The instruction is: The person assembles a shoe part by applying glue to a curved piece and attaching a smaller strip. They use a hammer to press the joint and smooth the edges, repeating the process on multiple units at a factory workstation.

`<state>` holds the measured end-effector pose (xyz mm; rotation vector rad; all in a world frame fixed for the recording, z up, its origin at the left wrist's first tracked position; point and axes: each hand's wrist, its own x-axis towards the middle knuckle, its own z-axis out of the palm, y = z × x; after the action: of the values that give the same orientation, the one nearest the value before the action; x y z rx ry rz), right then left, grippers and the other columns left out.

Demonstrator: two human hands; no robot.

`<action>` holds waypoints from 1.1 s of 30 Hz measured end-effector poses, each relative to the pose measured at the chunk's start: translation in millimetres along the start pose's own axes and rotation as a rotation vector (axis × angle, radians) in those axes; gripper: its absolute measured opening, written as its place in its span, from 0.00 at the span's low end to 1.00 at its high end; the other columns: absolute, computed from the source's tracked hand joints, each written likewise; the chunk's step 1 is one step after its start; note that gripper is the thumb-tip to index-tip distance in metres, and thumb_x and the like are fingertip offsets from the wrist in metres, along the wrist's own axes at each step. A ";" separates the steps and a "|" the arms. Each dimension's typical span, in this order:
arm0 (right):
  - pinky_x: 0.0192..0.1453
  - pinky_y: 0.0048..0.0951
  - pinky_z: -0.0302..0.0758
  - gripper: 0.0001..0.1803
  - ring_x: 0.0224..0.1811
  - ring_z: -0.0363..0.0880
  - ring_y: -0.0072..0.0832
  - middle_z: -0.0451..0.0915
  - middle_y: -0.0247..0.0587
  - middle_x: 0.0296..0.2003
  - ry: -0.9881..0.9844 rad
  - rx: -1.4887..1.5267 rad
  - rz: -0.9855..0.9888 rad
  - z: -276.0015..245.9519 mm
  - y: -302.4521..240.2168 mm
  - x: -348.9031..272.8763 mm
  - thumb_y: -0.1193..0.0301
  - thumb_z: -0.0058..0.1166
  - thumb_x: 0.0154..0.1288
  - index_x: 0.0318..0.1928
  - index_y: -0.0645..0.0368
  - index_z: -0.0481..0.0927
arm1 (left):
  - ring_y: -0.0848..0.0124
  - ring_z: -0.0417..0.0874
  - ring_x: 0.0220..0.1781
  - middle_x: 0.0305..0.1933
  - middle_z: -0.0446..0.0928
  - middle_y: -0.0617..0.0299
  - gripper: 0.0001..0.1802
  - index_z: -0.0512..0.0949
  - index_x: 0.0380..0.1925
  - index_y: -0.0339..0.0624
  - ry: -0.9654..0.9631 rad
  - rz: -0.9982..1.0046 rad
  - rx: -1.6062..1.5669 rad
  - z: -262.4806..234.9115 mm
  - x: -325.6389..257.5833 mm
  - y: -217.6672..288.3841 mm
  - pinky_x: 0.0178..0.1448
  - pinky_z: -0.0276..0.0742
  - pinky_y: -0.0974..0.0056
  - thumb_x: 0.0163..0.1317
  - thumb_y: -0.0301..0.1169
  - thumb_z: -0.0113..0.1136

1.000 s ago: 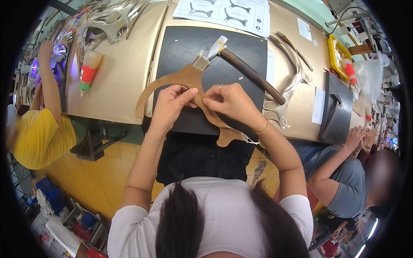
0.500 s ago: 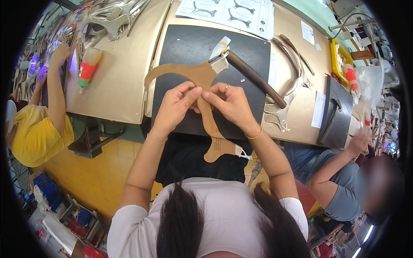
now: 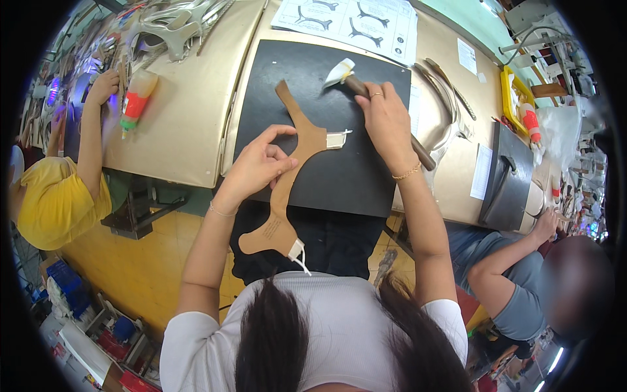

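My left hand (image 3: 256,164) pinches the middle of a tan, branching leather piece (image 3: 309,140), thumb on top. White tabs with cords stick out from two of its ends; the lower end reaches past the board's near edge toward my lap. My right hand (image 3: 388,124) has its fingers closed round the dark wooden handle of a hammer (image 3: 357,85), whose head is wrapped in white with a yellow band. The handle's lower end shows below my right hand. Beneath both hands is a black board (image 3: 353,189) on the table.
Silvery branching pieces (image 3: 450,124) lie to the right and more (image 3: 173,39) at the far left. A printed sheet (image 3: 346,26) with drawings lies beyond the board. A glue bottle (image 3: 138,101) stands left. People sit on both sides; a yellow tray (image 3: 516,91) is far right.
My right hand has left the leather piece and moved right onto the hammer handle. My left hand has turned the leather piece, its lower end swinging left.
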<state>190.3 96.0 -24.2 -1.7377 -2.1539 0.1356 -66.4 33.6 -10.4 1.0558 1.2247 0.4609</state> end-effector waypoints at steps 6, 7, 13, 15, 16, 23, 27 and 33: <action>0.34 0.43 0.78 0.19 0.30 0.80 0.48 0.77 0.48 0.34 0.056 0.266 -0.074 -45.7 -25.6 -33.2 0.69 0.51 0.74 0.62 0.55 0.75 | 0.82 0.72 0.22 0.22 0.75 0.67 0.48 0.51 0.78 0.47 -0.143 0.004 -0.033 -10.2 -2.0 7.2 0.22 0.71 0.74 0.60 0.22 0.66; 0.33 0.43 0.78 0.20 0.29 0.80 0.47 0.77 0.47 0.33 0.004 0.248 -0.084 -49.0 -30.4 -41.2 0.69 0.51 0.73 0.64 0.53 0.75 | 0.82 0.72 0.21 0.21 0.75 0.66 0.50 0.49 0.78 0.48 -0.145 -0.015 -0.020 -11.3 -1.3 8.4 0.22 0.71 0.73 0.59 0.22 0.66; 0.29 0.39 0.78 0.25 0.25 0.80 0.42 0.77 0.42 0.32 -0.169 0.175 -0.114 -48.0 -45.8 -55.9 0.70 0.53 0.72 0.68 0.48 0.72 | 0.79 0.74 0.17 0.21 0.77 0.64 0.60 0.34 0.79 0.51 -0.154 -0.079 -0.009 -12.3 2.7 14.6 0.20 0.73 0.72 0.57 0.21 0.67; 0.29 0.38 0.79 0.25 0.25 0.81 0.40 0.77 0.41 0.32 -0.061 0.237 -0.155 -46.6 -52.5 -52.4 0.70 0.54 0.71 0.68 0.48 0.72 | 0.77 0.76 0.16 0.21 0.78 0.62 0.63 0.29 0.79 0.50 -0.136 -0.099 0.008 -12.7 2.5 17.0 0.21 0.74 0.71 0.57 0.21 0.67; 0.29 0.38 0.79 0.26 0.25 0.81 0.40 0.77 0.41 0.31 -0.061 0.247 -0.165 -44.9 -57.2 -50.2 0.71 0.54 0.71 0.68 0.48 0.72 | 0.77 0.76 0.16 0.21 0.78 0.62 0.64 0.28 0.79 0.51 -0.139 -0.124 0.014 -13.4 2.5 18.5 0.21 0.74 0.71 0.57 0.21 0.68; 0.29 0.37 0.79 0.26 0.25 0.81 0.39 0.77 0.40 0.32 -0.235 0.087 -0.136 -31.1 -69.3 -33.9 0.73 0.52 0.70 0.69 0.48 0.72 | 0.78 0.76 0.15 0.19 0.78 0.62 0.69 0.24 0.78 0.52 -0.145 -0.165 0.007 -13.7 5.3 25.2 0.20 0.74 0.72 0.54 0.21 0.72; 0.28 0.37 0.80 0.26 0.24 0.81 0.40 0.76 0.41 0.32 -0.095 0.174 -0.161 -27.8 -72.1 -35.2 0.72 0.50 0.71 0.68 0.49 0.72 | 0.78 0.77 0.15 0.19 0.79 0.62 0.70 0.24 0.78 0.52 -0.135 -0.172 0.029 -13.6 5.3 23.8 0.21 0.75 0.72 0.54 0.22 0.73; 0.28 0.38 0.79 0.27 0.22 0.80 0.40 0.76 0.40 0.32 -0.329 0.038 -0.124 -25.3 -71.4 -28.6 0.72 0.51 0.70 0.69 0.47 0.72 | 0.77 0.77 0.16 0.20 0.79 0.62 0.70 0.24 0.78 0.51 -0.079 -0.135 0.002 -10.5 1.3 19.9 0.22 0.75 0.73 0.53 0.22 0.73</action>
<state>137.9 47.9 14.4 -1.6487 -2.4641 0.4541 -70.9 48.4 5.9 0.9771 1.2169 0.3114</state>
